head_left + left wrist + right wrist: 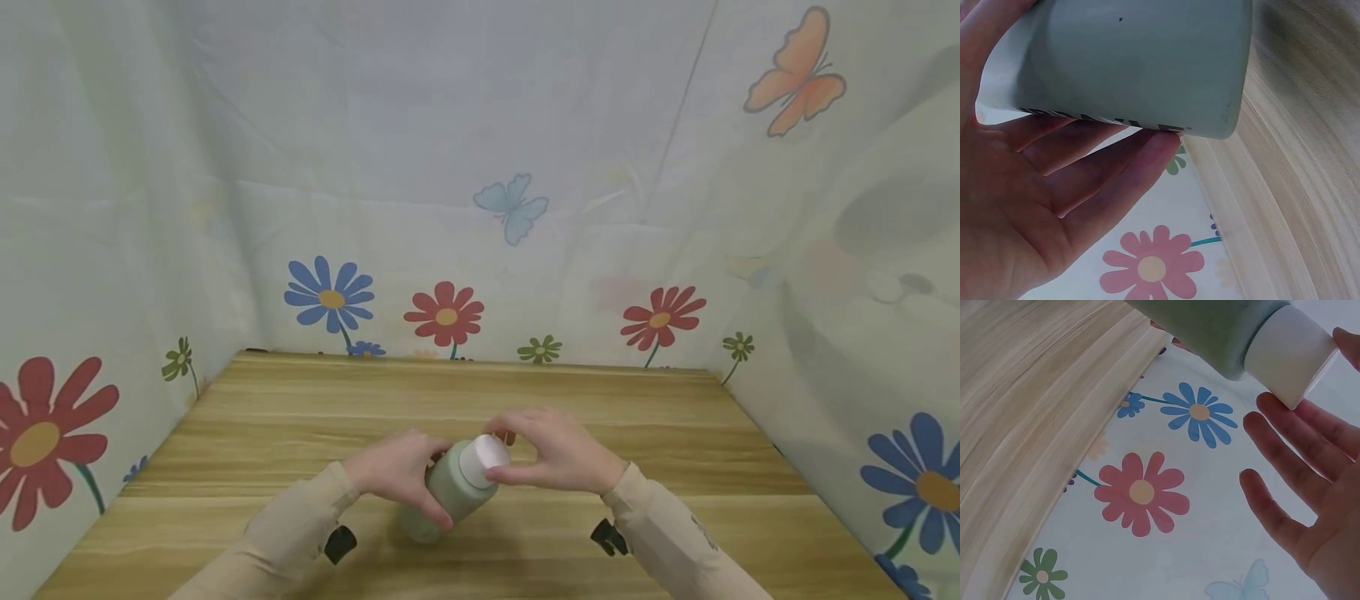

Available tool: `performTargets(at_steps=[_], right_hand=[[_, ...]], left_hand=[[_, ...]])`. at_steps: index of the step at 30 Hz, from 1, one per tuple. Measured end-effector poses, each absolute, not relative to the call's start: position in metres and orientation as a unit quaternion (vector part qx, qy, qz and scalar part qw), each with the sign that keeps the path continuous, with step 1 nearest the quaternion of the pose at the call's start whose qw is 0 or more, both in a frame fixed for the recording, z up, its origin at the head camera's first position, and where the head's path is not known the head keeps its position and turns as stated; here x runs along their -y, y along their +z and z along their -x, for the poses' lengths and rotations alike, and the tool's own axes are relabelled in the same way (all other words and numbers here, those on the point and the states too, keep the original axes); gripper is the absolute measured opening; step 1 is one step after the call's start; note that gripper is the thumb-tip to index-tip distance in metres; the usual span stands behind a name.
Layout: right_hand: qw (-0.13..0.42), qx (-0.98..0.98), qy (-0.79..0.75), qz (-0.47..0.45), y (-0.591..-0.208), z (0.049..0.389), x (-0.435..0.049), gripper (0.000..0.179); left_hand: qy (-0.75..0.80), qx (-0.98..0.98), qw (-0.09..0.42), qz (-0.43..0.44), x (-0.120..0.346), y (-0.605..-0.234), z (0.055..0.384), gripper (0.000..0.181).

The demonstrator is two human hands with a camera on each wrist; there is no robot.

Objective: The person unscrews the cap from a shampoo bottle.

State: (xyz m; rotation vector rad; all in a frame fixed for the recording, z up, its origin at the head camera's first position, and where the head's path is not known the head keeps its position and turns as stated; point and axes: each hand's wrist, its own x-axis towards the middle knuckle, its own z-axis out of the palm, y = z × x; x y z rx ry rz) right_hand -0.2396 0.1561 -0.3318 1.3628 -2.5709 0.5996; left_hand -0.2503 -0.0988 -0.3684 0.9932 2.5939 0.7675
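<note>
A pale green bottle (457, 487) with a white cap (484, 459) leans over the table, its capped end up and to the right. My left hand (401, 473) grips the bottle's body, thumb on the near side and fingers round the far side. In the left wrist view, dark lettering runs along the bottle (1141, 69) above those fingers. At the other end my right hand (558, 454) pinches the cap between thumb and fingertips. The right wrist view has the thumb on one side of the cap (1288, 353) and fingertips on the other, with the little finger held away.
A wood-grain table (300, 400) lies beneath both hands. White cloth (420, 108) printed with flowers and butterflies hangs behind it and along both sides. Each sleeve has a small black piece near the cuff, one of them a black clip (341, 544) at the left.
</note>
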Motion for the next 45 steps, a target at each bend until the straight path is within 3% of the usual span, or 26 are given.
performTargets(at_steps=[6, 19, 32, 41, 45], right_hand=[[0.074, 0.86, 0.174, -0.474, -0.33, 0.239, -0.158, 0.043], [0.105, 0.832, 0.141, -0.527, -0.331, 0.239, -0.158, 0.051], [0.053, 0.843, 0.208, -0.494, -0.33, 0.239, -0.155, 0.054], [0.119, 0.844, 0.231, -0.469, -0.339, 0.241, -0.152, 0.045], [0.122, 0.849, 0.22, -0.465, -0.341, 0.24, -0.15, 0.04]], left_hand=[[0.257, -0.894, 0.127, -0.344, 0.1, -0.369, 0.251, 0.063], [0.25, -0.893, 0.126, -0.353, 0.102, -0.37, 0.251, 0.063], [0.247, -0.894, 0.124, -0.352, 0.103, -0.368, 0.249, 0.063], [0.254, -0.895, 0.128, -0.344, 0.106, -0.367, 0.247, 0.062], [0.258, -0.895, 0.126, -0.341, 0.108, -0.369, 0.246, 0.059]])
